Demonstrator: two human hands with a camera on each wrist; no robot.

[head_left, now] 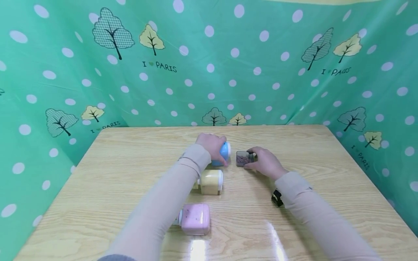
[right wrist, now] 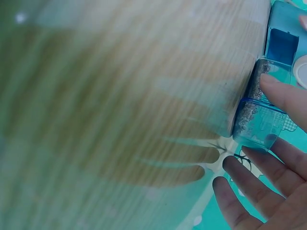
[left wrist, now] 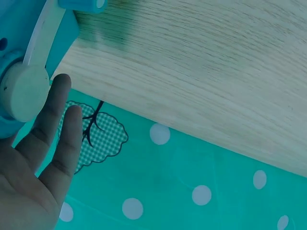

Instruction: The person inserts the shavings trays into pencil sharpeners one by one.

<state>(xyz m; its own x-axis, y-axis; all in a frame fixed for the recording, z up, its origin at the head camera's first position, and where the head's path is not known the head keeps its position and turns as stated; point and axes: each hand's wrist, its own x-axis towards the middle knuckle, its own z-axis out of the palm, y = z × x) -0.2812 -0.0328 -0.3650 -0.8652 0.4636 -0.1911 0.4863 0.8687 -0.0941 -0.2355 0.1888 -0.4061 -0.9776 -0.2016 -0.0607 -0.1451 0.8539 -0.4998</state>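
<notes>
My left hand (head_left: 212,145) grips a blue crank pencil sharpener (head_left: 224,153) near the back middle of the table. The left wrist view shows its pale crank knob (left wrist: 26,93) beside two stretched fingers. Just right of the sharpener, my right hand (head_left: 266,163) pinches a small clear shavings drawer (head_left: 243,158) between thumb and fingers. Dark granular shavings lie inside the drawer. From the right wrist, a rectangular slot (right wrist: 283,45) shows in the sharpener's body, close to the drawer. A narrow gap separates the two in the head view.
A yellow sharpener (head_left: 210,182) lies under and beside my left forearm, partly hidden. Nearer me is a pink sharpener (head_left: 196,219), its left end behind the sleeve. Behind the wooden table (head_left: 130,163) hangs a green dotted curtain (head_left: 196,83).
</notes>
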